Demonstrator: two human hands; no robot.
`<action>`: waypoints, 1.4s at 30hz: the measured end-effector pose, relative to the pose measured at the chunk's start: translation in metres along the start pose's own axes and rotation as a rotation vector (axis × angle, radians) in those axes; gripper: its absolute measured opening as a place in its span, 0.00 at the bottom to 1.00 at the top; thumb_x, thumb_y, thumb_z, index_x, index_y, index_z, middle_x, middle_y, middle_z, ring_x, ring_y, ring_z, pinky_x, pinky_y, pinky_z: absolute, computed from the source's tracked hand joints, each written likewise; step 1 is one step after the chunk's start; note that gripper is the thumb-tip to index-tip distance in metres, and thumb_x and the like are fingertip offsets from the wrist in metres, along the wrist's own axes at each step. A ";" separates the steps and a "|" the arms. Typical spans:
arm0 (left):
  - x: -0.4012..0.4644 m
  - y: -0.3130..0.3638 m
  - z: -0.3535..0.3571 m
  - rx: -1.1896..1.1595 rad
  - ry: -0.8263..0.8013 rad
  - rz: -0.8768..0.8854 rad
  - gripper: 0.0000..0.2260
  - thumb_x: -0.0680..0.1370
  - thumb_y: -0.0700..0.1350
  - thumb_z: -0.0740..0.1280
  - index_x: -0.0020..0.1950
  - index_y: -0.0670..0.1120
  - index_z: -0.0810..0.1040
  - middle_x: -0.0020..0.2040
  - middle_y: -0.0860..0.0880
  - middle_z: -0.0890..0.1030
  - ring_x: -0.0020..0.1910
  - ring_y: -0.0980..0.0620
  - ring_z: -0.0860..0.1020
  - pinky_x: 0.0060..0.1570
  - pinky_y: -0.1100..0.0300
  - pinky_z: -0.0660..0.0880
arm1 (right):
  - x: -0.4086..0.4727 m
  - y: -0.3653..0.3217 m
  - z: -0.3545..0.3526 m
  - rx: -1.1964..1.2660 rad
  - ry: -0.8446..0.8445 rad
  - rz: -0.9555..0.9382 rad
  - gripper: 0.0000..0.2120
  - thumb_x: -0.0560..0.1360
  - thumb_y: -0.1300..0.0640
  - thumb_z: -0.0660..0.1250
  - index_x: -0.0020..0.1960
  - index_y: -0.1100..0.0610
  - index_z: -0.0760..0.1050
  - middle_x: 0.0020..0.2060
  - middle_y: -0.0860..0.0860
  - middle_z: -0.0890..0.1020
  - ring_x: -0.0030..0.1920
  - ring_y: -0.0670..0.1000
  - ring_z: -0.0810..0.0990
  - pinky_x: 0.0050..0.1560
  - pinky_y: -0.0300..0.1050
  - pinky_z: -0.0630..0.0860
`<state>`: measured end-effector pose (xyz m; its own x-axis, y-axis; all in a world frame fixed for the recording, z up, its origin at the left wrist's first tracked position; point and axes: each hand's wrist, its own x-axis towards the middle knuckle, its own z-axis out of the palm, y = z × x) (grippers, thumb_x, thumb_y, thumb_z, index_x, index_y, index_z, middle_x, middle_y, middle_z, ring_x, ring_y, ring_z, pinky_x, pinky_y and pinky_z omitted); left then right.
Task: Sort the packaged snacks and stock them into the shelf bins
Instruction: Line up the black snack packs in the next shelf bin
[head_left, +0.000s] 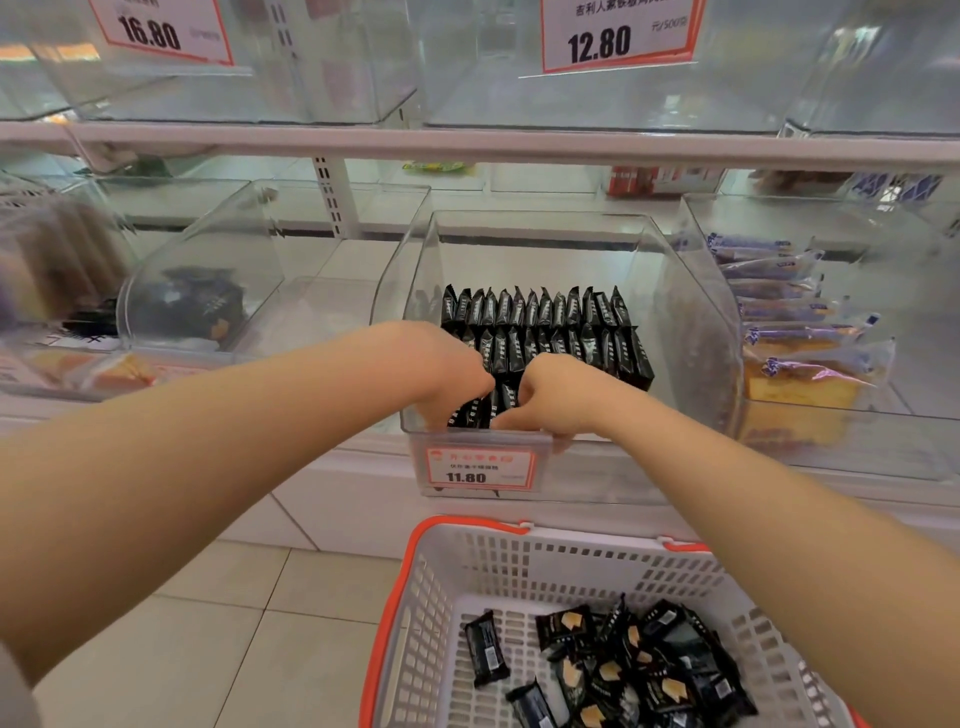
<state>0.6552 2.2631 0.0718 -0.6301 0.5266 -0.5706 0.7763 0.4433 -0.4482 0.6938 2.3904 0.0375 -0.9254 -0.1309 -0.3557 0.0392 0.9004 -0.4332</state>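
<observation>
A clear plastic shelf bin (691, 332) with an 11.80 price tag (479, 469) holds two neat rows of black snack packets (540, 325) standing on edge. Both my hands reach over its front wall. My left hand (444, 374) and my right hand (558, 397) have their fingers curled down around a small bunch of black packets (488, 405) at the bin's front. My fingertips are hidden behind the wall. Below, a white basket with an orange rim (431, 587) contains several loose black packets (639, 670).
To the left is a clear bin (208, 280) with dark packets inside. A bin (810, 332) on the right holds blue-wrapped cake slices. The upper shelf (467, 143) carries empty clear bins with 16.80 and 12.80 tags. Pale floor tiles (234, 623) lie beside the basket.
</observation>
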 end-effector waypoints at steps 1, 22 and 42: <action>0.000 0.000 0.001 0.011 0.013 -0.002 0.26 0.75 0.50 0.66 0.71 0.48 0.63 0.63 0.49 0.71 0.59 0.47 0.74 0.40 0.56 0.70 | 0.001 0.000 0.002 -0.049 0.049 -0.034 0.21 0.72 0.45 0.70 0.33 0.61 0.71 0.26 0.54 0.77 0.28 0.52 0.76 0.38 0.47 0.78; -0.001 0.004 0.007 0.129 0.205 -0.069 0.14 0.76 0.47 0.66 0.60 0.45 0.71 0.49 0.49 0.76 0.45 0.48 0.76 0.35 0.57 0.69 | 0.005 0.019 0.001 -0.152 -0.030 -0.329 0.10 0.72 0.68 0.61 0.49 0.57 0.69 0.42 0.50 0.75 0.43 0.51 0.74 0.41 0.39 0.69; -0.075 0.057 0.017 -0.159 0.809 0.101 0.10 0.79 0.51 0.53 0.56 0.48 0.68 0.48 0.49 0.77 0.39 0.46 0.75 0.28 0.60 0.61 | -0.127 0.032 -0.011 0.146 0.296 -0.415 0.02 0.75 0.61 0.67 0.45 0.56 0.77 0.30 0.38 0.77 0.30 0.39 0.72 0.34 0.29 0.66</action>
<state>0.7471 2.2364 0.0771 -0.4224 0.9014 0.0952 0.8561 0.4313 -0.2846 0.8084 2.4401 0.0778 -0.9403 -0.3222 0.1095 -0.3201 0.7281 -0.6062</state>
